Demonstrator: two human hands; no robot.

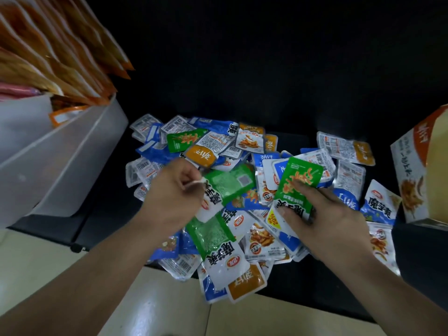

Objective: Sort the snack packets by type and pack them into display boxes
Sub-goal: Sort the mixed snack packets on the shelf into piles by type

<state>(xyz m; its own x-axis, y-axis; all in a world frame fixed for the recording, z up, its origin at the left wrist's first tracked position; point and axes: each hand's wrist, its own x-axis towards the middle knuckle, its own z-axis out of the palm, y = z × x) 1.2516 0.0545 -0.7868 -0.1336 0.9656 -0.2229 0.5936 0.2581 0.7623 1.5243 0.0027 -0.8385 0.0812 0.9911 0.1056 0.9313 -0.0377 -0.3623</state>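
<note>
A heap of small snack packets (244,151) in green, blue and orange lies on a dark surface. My left hand (169,190) pinches the white end of a green packet (228,185) at the heap's left side. My right hand (322,214) holds another green packet (300,178) between thumb and fingers, tilted up above the pile. More green packets (211,236) lie below my left hand. An orange and white display box (421,170) stands at the right edge.
A white plastic bin (72,141) at the left holds tall orange bags (60,49). The dark surface (242,69) stretches behind the heap. Pale floor tiles (169,306) show below its front edge.
</note>
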